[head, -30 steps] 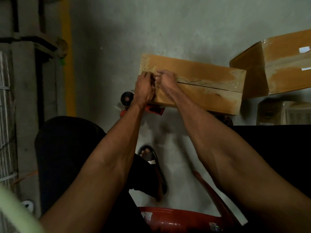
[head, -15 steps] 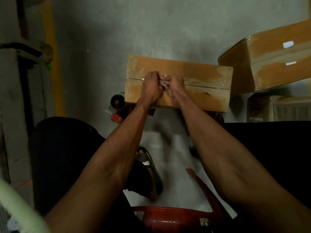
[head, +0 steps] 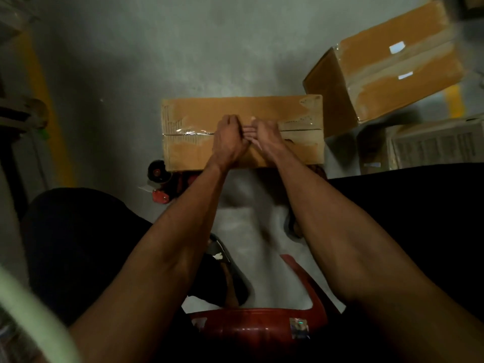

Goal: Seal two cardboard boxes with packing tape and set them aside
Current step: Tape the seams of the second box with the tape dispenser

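Long flat brown cardboard box [head: 235, 111] lies on the grey concrete floor [head: 162, 48] right in front of the person, long side running left-right, flaps closed w/ clear packing tape [head: 187, 131] glinting along the centre seam. Tape also shows on the right end of the seam, wrinkled.

Left hand [head: 229, 138] & right hand [head: 265, 134] both rest on top of the box at mid-seam, knuckles up, touching each other. Both grips are curled tight w/ fingers tucked under against the tape line; can't tell whether they pinch tape or just press on the cardboard. Forearms reach fwd from the bottom of the frame.

Red-and-black tape dispenser [head: 161, 183] sits on the floor just beside the box's near-left corner, partly under its edge.

Second brown cardboard box [head: 379, 66], bigger, taped over the top w/ two small white labels, sits tilted to the upper right, near the long box's right end; touching or not, can't tell. Pale ribbed carton [head: 432, 148] lies below it.

Red plastic stool [head: 248, 326] at bottom centre, between dark-clothed knees. A black sandal [head: 222, 255] on the floor under the left forearm. Yellow painted stripe [head: 44, 100] runs along the floor at left.
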Tool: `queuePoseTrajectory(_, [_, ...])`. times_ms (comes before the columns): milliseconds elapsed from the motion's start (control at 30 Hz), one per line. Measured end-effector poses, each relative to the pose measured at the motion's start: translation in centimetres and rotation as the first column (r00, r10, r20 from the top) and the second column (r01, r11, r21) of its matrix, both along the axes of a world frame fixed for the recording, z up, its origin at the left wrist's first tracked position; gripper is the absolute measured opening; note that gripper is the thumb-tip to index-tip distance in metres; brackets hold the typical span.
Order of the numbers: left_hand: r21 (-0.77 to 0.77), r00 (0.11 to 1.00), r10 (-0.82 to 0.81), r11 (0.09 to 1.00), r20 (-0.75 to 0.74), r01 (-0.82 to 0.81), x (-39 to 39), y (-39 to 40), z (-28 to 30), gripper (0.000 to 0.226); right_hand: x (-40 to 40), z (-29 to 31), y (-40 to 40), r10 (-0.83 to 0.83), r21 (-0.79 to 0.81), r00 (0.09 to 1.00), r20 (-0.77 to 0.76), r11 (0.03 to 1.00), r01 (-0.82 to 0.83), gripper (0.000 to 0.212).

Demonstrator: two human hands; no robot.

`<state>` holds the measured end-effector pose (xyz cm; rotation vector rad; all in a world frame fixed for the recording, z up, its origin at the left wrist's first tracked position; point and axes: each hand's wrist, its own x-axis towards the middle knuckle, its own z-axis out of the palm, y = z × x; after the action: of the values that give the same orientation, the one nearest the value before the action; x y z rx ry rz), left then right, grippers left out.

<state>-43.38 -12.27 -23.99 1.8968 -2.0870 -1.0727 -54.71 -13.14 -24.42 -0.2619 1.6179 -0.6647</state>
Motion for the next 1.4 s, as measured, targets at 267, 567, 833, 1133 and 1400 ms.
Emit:
queuePoseTrajectory(267, [0.011,0.987,-0.061,0.998,0.148,0.061,-1.3,-0.9,0.4,0.048,-8.5,0.4,1.6,-0.122,-0.017,0.972,-0.203,0.992,0.121,0.053])
queuePoseTrajectory(567, [-0.008,0.977,-0.201,0.979,0.077,0.202,-4.4,0.1,0.3,0.044,-9.1,-1.2,1.7,-0.034,0.019,0.975,-0.22,0.999,0.04,0.049])
queuePoseTrajectory(833, [0.01,0.951,-0.286,0.958,0.114,0.287,-8.9,0.3,1.2,0.052,-12.0,-0.2,1.9,-0.148,-0.001,0.943,-0.299,0.988,0.155,0.046])
queuePoseTrajectory(1133, [0.06,0.961,-0.277,0.959,0.01,0.276,-11.2,-0.3,-0.2,0.039,-16.1,-1.9,1.7,-0.294,0.057,0.871,-0.393,0.938,0.343,0.039])
queuePoseTrajectory(1400, [0.006,0.841,-0.516,0.853,0.164,0.522,-9.8,1.9,-0.6,0.106,-13.6,-1.6,5.8,0.135,0.036,0.671,-0.729,0.987,-0.159,0.045])
